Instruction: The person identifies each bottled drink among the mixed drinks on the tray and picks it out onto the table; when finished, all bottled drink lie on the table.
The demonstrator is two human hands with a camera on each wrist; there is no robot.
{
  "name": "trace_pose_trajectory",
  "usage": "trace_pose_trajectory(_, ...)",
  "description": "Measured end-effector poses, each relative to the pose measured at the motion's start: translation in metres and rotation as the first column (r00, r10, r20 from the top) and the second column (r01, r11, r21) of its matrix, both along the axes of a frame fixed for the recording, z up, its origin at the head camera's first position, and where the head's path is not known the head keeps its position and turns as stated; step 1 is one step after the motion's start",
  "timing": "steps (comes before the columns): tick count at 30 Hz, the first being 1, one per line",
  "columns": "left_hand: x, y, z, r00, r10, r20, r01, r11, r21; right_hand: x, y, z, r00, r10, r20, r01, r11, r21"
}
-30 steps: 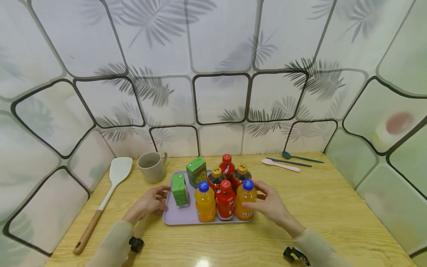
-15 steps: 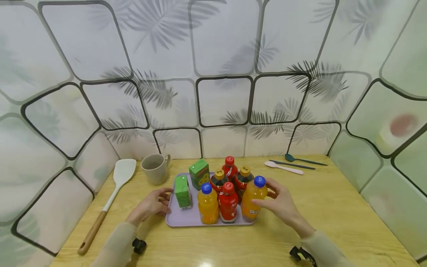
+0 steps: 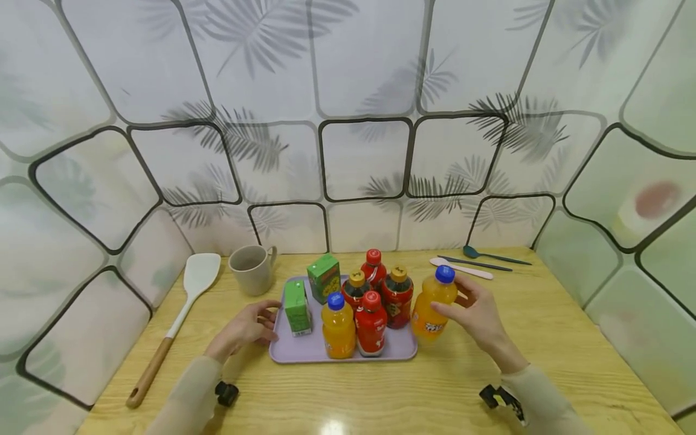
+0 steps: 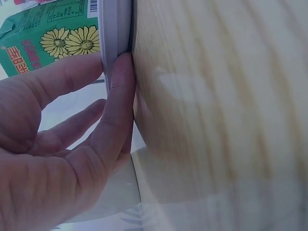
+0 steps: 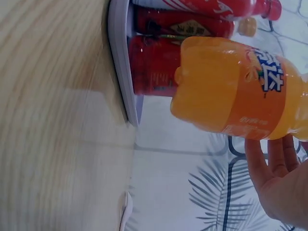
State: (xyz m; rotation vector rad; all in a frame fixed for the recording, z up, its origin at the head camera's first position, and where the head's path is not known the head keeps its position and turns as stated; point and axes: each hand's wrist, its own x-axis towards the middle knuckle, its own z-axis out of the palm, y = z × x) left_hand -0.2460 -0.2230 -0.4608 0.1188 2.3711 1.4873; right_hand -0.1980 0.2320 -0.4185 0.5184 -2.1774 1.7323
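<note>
Blue-capped plastic bottle of orange drink (image 3: 428, 300): gripped in right hand (image 3: 483, 314), since lifted off rectangular lilac tray (image 3: 401, 348); left hand (image 3: 246, 327), fingers loosely extended, touches tray's edge.

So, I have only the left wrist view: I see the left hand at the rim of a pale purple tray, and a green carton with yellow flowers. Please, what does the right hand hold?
Observer: The right hand holds a clear plastic bottle of orange drink with a blue cap.
Operator: Thank you. Does this bottle stand on something?
Observer: No, in the right wrist view its base is up in the air, clear of the pale purple rectangular tray.
Operator: Understood. And how many bottles are standing on the tray?
Observer: Five, by the head view: one orange with a blue cap, two with red caps, two with gold caps.
</note>
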Motion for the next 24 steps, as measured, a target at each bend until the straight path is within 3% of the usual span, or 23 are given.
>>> trace_pose_trajectory(10,0.0,-0.001,-0.001,1.0,-0.005,0.014,0.006,1.0,-0.024,-0.002,0.027,-0.001,0.982,-0.167,0.086,0.162,0.985,0.056)
trace_pose_trajectory(15,-0.001,0.0,-0.001,1.0,0.004,0.022,-0.004,1.0,-0.018,-0.007,0.039,0.001,0.946,-0.28,0.161,0.262,0.957,0.123)
trace_pose_trajectory(24,-0.001,0.001,0.002,1.0,0.002,0.025,-0.002,1.0,-0.018,-0.01,0.056,0.005,0.89,-0.375,0.258,0.331,0.922,0.201)
